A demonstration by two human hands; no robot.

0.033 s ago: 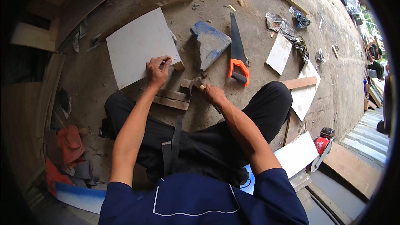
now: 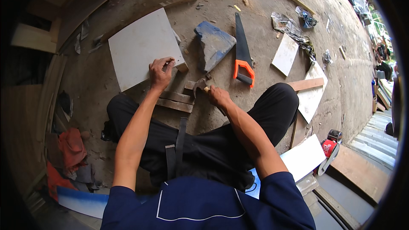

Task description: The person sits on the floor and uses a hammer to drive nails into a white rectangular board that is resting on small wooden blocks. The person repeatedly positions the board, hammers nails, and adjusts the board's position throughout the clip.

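Head view: left hand (image 2: 161, 73) pinched shut on a small wood block (image 2: 182, 67) at the edge of the white tile (image 2: 142, 47); right hand (image 2: 218, 96) gripping a hammer (image 2: 199, 84) just above stacked wood strips (image 2: 174, 101), saw (image 2: 243, 55) nearby on the floor. Best kept steady: block pinned flat, fingers clear, short square blows.

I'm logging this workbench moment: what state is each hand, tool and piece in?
Left hand: pinching something small at the white tile's edge.
Right hand: gripping the hammer handle.
Hammer: head down over the wooden strips.
Wooden strips: lying flat on the floor.
White tile: lying flat.
Handsaw: lying idle.
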